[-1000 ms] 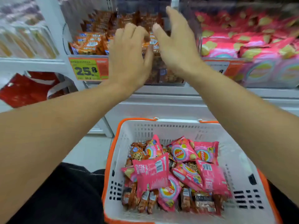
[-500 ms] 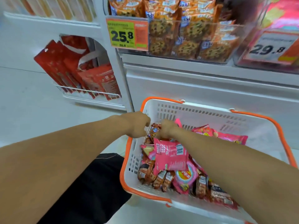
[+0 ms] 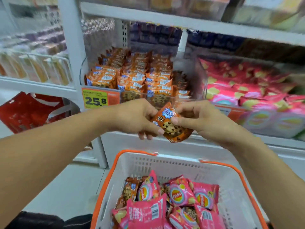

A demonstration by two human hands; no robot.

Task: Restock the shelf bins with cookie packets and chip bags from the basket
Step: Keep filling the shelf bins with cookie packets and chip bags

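Both my hands pinch one cookie packet above the basket.

My left hand (image 3: 137,119) and right hand (image 3: 200,120) have fingers closed on an orange cookie packet (image 3: 171,123), held tilted before the cookie bin (image 3: 200,78). Below, the white basket (image 3: 166,164) holds pink chip bags (image 3: 179,192).

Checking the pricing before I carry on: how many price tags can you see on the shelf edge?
2: a yellow-and-orange price tag below the cookie bin, and an orange price tag below the chip bin, partly hidden by the right hand.
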